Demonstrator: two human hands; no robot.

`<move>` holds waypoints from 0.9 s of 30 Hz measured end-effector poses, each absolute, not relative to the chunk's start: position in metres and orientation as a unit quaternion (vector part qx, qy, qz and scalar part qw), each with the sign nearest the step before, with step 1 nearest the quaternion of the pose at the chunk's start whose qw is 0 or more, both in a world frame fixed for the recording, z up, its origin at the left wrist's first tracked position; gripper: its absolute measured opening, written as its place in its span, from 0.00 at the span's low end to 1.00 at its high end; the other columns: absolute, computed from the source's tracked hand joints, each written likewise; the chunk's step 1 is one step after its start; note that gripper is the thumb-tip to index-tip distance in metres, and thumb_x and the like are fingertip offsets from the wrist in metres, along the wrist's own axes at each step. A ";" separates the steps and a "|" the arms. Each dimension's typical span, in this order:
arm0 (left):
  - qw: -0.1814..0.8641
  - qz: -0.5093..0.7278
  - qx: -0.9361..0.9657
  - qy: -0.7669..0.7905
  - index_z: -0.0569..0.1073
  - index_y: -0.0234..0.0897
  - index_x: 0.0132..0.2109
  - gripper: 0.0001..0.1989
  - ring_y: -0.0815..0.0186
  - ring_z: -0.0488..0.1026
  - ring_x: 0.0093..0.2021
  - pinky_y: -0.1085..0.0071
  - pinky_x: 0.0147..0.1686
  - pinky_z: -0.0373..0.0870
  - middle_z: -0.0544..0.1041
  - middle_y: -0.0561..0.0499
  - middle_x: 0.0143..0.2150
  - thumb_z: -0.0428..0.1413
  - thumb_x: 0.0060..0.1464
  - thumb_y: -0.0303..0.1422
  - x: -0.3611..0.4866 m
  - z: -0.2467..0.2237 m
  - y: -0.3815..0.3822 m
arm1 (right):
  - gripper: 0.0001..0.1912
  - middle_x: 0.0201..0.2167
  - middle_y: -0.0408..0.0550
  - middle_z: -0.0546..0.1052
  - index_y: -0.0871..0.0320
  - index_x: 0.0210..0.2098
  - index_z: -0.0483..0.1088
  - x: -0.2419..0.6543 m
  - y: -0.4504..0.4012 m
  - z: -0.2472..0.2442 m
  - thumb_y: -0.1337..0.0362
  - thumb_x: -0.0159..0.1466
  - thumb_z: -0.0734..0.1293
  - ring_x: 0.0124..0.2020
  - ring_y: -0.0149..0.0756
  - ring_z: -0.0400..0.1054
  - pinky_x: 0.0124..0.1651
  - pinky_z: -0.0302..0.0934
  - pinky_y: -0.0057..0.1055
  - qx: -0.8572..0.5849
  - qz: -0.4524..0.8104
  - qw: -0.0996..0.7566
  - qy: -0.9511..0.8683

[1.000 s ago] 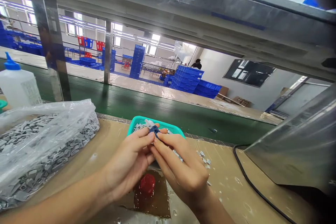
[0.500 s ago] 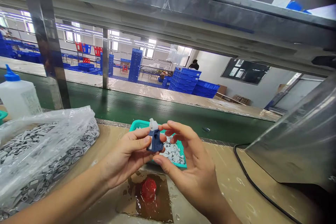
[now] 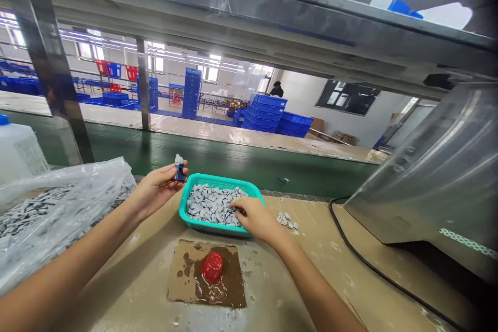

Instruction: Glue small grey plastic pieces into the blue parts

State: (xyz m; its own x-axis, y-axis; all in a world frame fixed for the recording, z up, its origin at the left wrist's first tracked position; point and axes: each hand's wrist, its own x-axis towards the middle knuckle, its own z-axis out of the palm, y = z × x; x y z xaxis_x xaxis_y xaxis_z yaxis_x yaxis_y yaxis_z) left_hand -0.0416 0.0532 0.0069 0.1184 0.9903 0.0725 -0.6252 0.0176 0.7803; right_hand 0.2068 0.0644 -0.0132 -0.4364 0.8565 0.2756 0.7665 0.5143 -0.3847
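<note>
Currently, a small dark-blue plastic piece with a white top (image 3: pixel 179 171) sits raised at ten o'clock from the basket's centre, just beyond its rim (clock laid on the bench, twelve away from the wearer). It is pinched between thumb and fingers of the left hand (image 3: pixel 157 189).

Hands: well apart. Left is clamped on the piece. Right hand (image 3: pixel 254 213) reaches in over the basket's four o'clock side, fingertips among the loose light-grey plastic parts (image 3: pixel 210 202); cannot tell whether it grips one.

Basket: turquoise, perforated plastic basket (image 3: pixel 218 229), rounded corners. At six o'clock, well short of it, a red, rounded, cup-like object (image 3: pixel 212 267) stands on a wet, brown cardboard square (image 3: pixel 179 280). At nine o'clock, a clear plastic bag (image 3: pixel 97 179) of grey parts. Between three and four o'clock, a few loose grey pieces (image 3: pixel 287 221) lie on the bench; farther out, a black cable (image 3: pixel 356 244). At twelve, a green conveyor belt (image 3: pixel 241 158).

Risks (judged): the piece could slip if the pinch loosens, particularly with wet fingers, and land on the belt or bench. The right fingers could lift several parts together, since these lie jumbled.

Orientation: long axis nearly upright in view; white end points to twelve on the picture's dial, blue end to six.
</note>
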 end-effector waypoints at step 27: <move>0.268 0.550 0.498 0.614 0.67 0.32 0.46 0.13 0.63 0.68 0.44 0.59 0.43 0.66 0.69 0.46 0.46 0.50 0.54 0.34 -0.065 -0.036 0.127 | 0.10 0.22 0.49 0.75 0.56 0.25 0.73 0.226 0.093 -0.015 0.60 0.46 0.63 0.27 0.44 0.70 0.30 0.64 0.34 -0.477 0.246 0.397 -0.744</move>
State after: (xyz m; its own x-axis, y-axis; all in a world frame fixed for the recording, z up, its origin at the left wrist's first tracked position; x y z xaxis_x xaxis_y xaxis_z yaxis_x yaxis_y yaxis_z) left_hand -0.0652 0.1269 -0.0361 -0.3610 0.9066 0.2186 0.3165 -0.1014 0.9432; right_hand 0.2255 0.0935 -0.0147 -0.2284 0.9059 0.3567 0.5155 0.4234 -0.7450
